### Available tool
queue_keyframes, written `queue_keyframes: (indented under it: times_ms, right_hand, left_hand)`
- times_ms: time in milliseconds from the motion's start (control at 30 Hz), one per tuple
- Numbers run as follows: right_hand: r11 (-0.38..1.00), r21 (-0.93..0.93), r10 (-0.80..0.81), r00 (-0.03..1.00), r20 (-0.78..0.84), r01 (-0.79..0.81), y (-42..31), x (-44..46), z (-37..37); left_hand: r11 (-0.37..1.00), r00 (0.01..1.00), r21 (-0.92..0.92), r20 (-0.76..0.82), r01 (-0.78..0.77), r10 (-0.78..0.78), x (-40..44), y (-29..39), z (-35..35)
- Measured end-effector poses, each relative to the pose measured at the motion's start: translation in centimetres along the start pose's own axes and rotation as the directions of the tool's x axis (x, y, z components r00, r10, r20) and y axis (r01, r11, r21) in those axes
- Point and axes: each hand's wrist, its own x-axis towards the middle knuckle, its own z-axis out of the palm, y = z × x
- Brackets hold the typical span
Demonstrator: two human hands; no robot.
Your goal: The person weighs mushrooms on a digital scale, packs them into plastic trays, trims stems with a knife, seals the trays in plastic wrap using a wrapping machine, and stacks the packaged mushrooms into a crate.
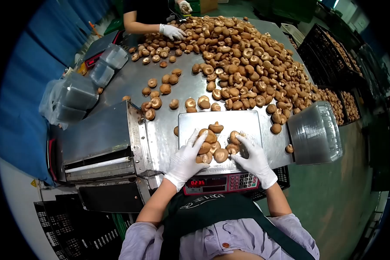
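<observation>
Both my hands wear white gloves and rest over the metal pan [242, 118] of a scale. Its red display [198, 183] is lit below the pan. My left hand [187, 159] curves around mushrooms [204, 148] at the left of a small group, thumb and fingers apart. On the right side, my right hand [252, 159] has its thumb and fingers about other mushrooms [233, 148]. Between the hands lies a round brown cap [221, 155], and one mushroom [216, 127] sits on its own higher up the pan.
A large mushroom heap [247, 65] covers the steel table [125, 82]. Clear plastic trays [312, 134] are stacked at right, more trays [76, 97] at left beside a metal machine [97, 134]. Across the table a co-worker's gloved hand [172, 32] touches the heap. Black crates [329, 54] stand behind right.
</observation>
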Motion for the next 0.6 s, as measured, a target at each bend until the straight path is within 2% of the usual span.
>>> queue_keyframes:
  times_ms: [67,100,167,233,300,333,433,467,500,600]
  right_hand:
    - [0.995,-0.101,0.004,1.0,-0.012,-0.005,0.5,-0.1,-0.6]
    - [0.995,-0.098,0.009,1.0,-0.015,-0.011,0.7,-0.1,-0.9]
    - [0.991,-0.133,0.009,0.997,0.08,0.002,1.0,-0.2,-1.3]
    - [0.989,-0.147,-0.014,0.997,0.08,0.025,0.9,-0.3,-1.8]
    - [0.991,-0.122,-0.048,0.997,0.052,0.054,1.1,-0.3,-2.3]
    - [1.0,-0.028,-0.004,0.999,0.037,0.005,1.3,-0.3,-2.5]
    - [0.998,-0.064,-0.017,1.0,0.01,0.018,1.5,1.2,-3.2]
    - [0.992,-0.096,-0.086,0.996,0.009,0.086,1.3,2.1,-3.2]
    - [0.992,-0.093,-0.081,0.997,0.015,0.082,1.0,3.0,-3.1]
    - [0.975,-0.109,-0.176,0.971,0.162,0.195,-0.5,5.7,-1.6]
  left_hand:
    - [0.99,0.996,0.126,0.052,0.071,-0.078,-0.2,0.3,-0.5]
    - [0.989,0.995,0.128,0.058,0.067,-0.075,-0.3,0.2,-0.7]
    - [0.997,0.998,0.058,0.022,0.058,-0.059,-0.2,0.0,-1.2]
    - [0.992,0.991,0.044,0.066,0.116,-0.118,0.0,-0.2,-2.1]
    - [0.993,0.993,-0.043,0.052,0.107,-0.105,-0.3,-1.2,-2.7]
    - [0.982,0.99,-0.133,0.067,0.134,-0.126,-0.3,-1.5,-3.2]
    - [0.963,0.984,-0.204,0.048,0.177,-0.17,-0.4,-2.8,-4.1]
    - [0.91,0.985,-0.38,0.017,0.166,-0.172,-0.6,-3.9,-3.8]
    - [0.845,0.96,-0.464,0.046,0.266,-0.277,-0.6,-4.5,-3.7]
    - [0.834,0.943,-0.462,0.018,0.302,-0.331,0.3,-4.8,-4.3]
